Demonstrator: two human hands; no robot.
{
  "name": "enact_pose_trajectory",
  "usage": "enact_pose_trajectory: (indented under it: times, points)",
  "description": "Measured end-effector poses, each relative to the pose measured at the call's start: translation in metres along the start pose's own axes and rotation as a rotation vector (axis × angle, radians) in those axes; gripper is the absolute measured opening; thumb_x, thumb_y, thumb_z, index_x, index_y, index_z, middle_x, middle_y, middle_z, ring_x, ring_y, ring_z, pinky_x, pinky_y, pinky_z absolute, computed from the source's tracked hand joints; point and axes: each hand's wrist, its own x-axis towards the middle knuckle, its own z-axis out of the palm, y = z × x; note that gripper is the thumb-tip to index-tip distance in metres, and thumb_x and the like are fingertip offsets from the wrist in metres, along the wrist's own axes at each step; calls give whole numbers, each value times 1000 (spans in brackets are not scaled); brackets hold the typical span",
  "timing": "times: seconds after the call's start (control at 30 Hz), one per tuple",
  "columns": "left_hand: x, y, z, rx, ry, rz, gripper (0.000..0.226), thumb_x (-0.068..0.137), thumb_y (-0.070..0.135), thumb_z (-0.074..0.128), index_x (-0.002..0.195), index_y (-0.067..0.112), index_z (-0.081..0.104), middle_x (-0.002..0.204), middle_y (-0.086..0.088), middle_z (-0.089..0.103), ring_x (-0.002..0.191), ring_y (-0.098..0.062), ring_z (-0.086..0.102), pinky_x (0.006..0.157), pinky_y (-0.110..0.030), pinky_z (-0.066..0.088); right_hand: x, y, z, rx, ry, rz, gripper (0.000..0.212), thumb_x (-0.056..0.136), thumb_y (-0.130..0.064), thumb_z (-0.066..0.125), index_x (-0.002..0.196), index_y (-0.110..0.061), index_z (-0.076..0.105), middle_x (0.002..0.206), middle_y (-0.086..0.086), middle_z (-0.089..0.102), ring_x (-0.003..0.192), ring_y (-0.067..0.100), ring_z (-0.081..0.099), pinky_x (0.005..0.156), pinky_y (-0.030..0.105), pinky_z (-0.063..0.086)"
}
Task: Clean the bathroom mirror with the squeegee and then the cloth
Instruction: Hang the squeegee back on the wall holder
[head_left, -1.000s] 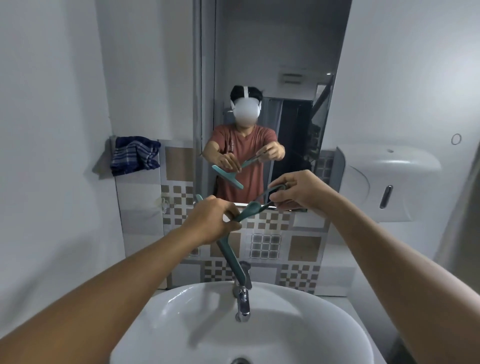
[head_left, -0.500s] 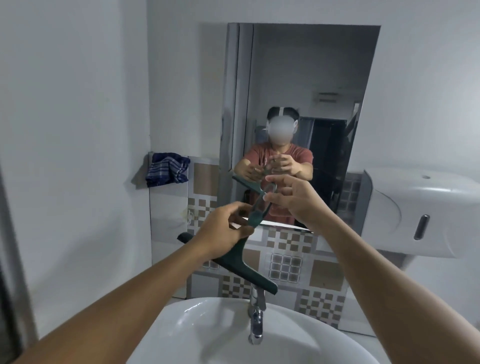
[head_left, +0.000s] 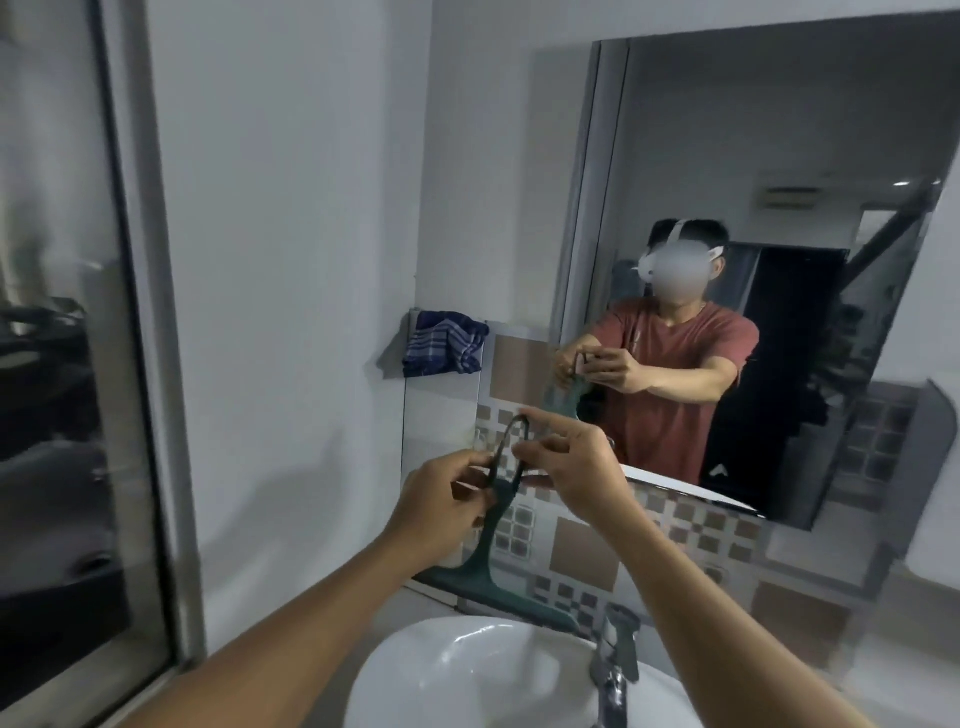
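Over the sink (head_left: 457, 675), both hands are on the squeegee (head_left: 483, 564). It's dark green and held roughly upright: loop handle at the top, blade at the bottom, hanging just above the back of the basin w/ its right end a bit lower and close to the tap (head_left: 615, 649).

Left hand (head_left: 441, 506) has its fingers curled round the handle lower down. Right hand (head_left: 582, 467) pinches the loop btwn thumb & fingers, index finger stretched up along the top of the loop. The pic is a bit blurry, so I can't tell exactly how tight either grip is.

Squeegee isn't touching the mirror (head_left: 727, 130) atm. It's out in front of the patterned tiles (head_left: 587, 551), below the mirror's lower left corner. The mirror shows a person in a red tee w/ a white headset, holding the squeegee w/ both hands.

Cloth (head_left: 444, 343) is blue checked and bunched up on a small ledge on the wall just left of the mirror, apart from both hands.

Far left there's a dark glass panel (head_left: 52, 364) in a grey frame.
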Motion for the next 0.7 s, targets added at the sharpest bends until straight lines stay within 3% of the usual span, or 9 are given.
enact_pose_trajectory:
  times: [0.17, 0.3, 0.53, 0.7]
  points:
    - [22, -40, -11, -1, -3, -31, 55, 90, 10, 71, 133, 38, 52, 108, 4, 70, 92, -18, 71, 83, -37, 62, 33, 35, 30, -52, 14, -3, 44, 93, 1, 66, 134, -17, 63, 94, 11, 76, 88, 21, 75, 83, 38, 63]
    - [47, -74, -16, -58, -9, -62, 60, 90, 4, 69, 135, 40, 51, 112, 2, 66, 93, -21, 71, 77, -38, 64, 63, 59, 45, -90, -23, 15, 51, 94, 0, 66, 140, -20, 59, 100, 14, 74, 94, 25, 74, 84, 43, 63]
    - [88, -125, -17, -112, 14, -68, 55, 91, -1, 65, 124, 42, 57, 110, 5, 64, 93, -21, 69, 76, -39, 64, 109, 91, 64, 9, 22, 63, 48, 95, 1, 64, 132, -28, 61, 103, 20, 73, 93, 24, 75, 78, 32, 63]
    - [113, -152, -12, -90, 28, -56, 55, 91, -1, 64, 123, 43, 62, 109, 18, 64, 100, -17, 67, 84, -41, 62, 131, 109, 69, 51, 82, 62, 44, 94, 2, 64, 131, -22, 63, 102, 15, 76, 91, 23, 75, 73, 23, 60]
